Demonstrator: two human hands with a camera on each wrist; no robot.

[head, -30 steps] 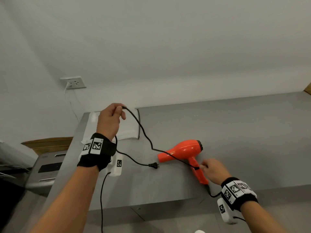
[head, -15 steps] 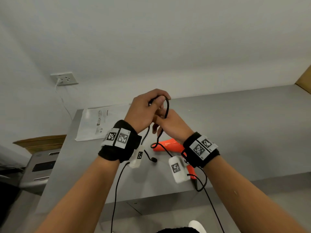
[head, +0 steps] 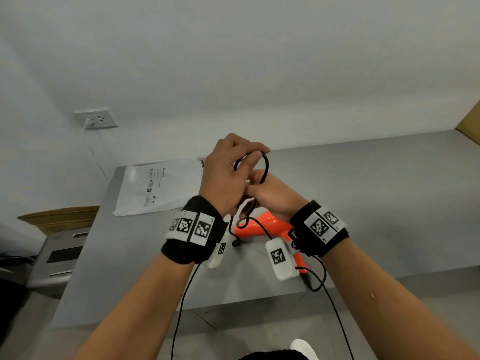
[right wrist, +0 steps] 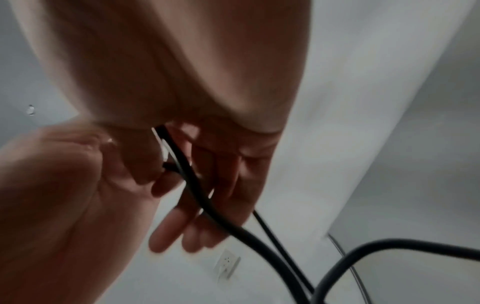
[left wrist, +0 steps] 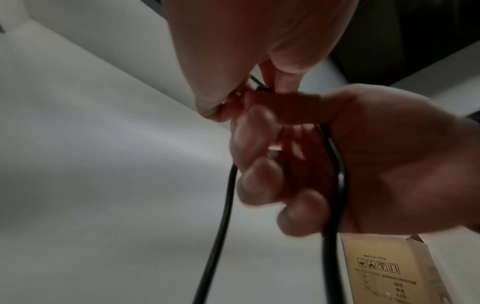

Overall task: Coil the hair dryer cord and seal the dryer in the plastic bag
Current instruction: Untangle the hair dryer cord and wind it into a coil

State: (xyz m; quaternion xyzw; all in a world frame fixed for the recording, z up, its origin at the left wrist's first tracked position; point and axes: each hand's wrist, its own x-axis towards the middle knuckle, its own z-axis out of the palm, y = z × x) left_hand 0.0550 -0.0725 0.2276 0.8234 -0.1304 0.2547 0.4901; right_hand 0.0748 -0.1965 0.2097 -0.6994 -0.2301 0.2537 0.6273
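Note:
An orange hair dryer [head: 270, 225] lies on the grey table [head: 376, 203], partly hidden by my wrists. Its black cord [head: 265, 167] loops up into both hands, held together above the dryer. My left hand [head: 249, 159] pinches the top of the loop between thumb and fingers. My right hand [head: 271, 196] sits just below and to the right, its fingers curled round cord strands [left wrist: 335, 185]. The plug [head: 235, 243] rests on the table under my left wrist. More cord [head: 320, 279] hangs off the front edge. The flat plastic bag [head: 161, 188] lies at the table's far left.
A wall socket [head: 96, 119] with a white plug is up on the left wall. A cardboard box [head: 470, 120] stands at the far right. Left of the table sit a grey appliance [head: 61, 255] and brown cardboard [head: 59, 216].
My right hand has let go of the dryer handle and risen to meet my left hand, which moved right. The cord is now gathered into a loop between both hands.

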